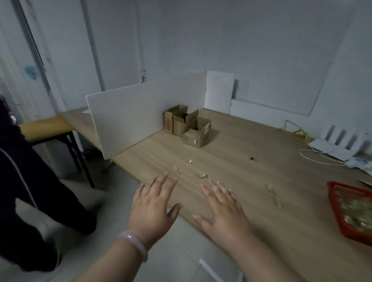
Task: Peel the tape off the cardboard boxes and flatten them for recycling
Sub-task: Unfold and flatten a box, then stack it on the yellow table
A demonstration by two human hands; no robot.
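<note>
Two splayed hands [152, 205] [222, 214], red tray [335, 207] cropped

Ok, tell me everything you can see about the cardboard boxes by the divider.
The cardboard boxes are a tight cluster of small brown cartons, three or four, standing upright on the wooden table right beside the white divider near the far corner. Top flaps stand open; none is flattened. The leftmost bears a reddish print, the front one a small white label. Tape is too small to make out. The left hand and right hand are open and well short of them.
</note>
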